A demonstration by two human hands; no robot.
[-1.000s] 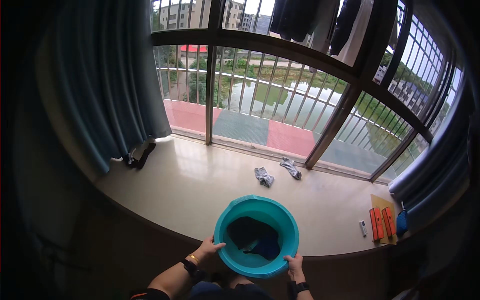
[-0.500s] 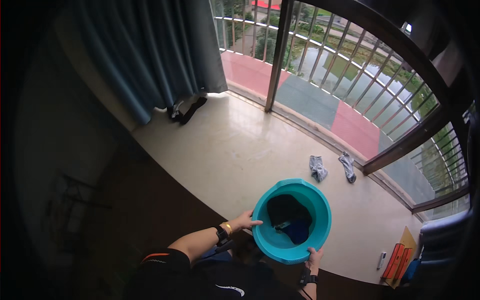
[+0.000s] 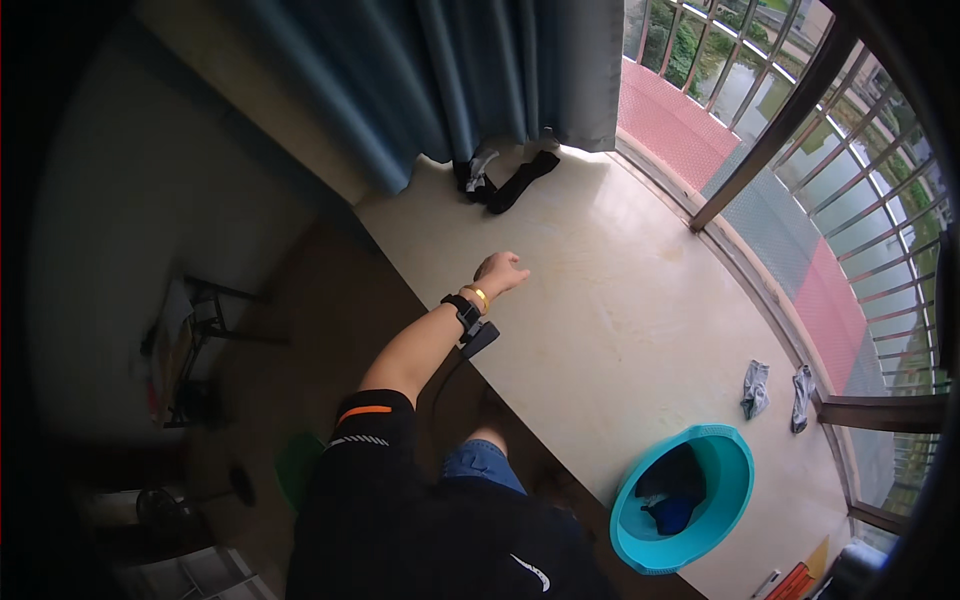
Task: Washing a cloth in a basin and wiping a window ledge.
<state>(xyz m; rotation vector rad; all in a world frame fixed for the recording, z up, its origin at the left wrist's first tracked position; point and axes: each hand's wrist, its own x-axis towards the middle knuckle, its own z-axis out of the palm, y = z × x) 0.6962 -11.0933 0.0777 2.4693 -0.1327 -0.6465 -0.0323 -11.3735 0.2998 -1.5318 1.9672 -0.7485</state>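
Observation:
My left hand is stretched out over the pale ledge, fingers loosely curled and apart, holding nothing. Beyond it, by the hem of the blue curtain, lie a long black sock and a bunched black-and-grey sock-like piece. At the lower right stands a turquoise basin by the ledge's near edge, with dark cloth and a blue cloth piece inside. Two grey socks, one nearer and one by the window track, lie past the basin. My right hand is out of view.
The pale ledge runs below a barred sliding window. A blue curtain hangs at the far left end. Orange objects and a small white item lie at the lower right. Dim furniture stands on the left.
Both hands have let go of the basin, which now stands on the ledge. My left hand has moved toward the black sock; my right hand has left view. The view has swung left.

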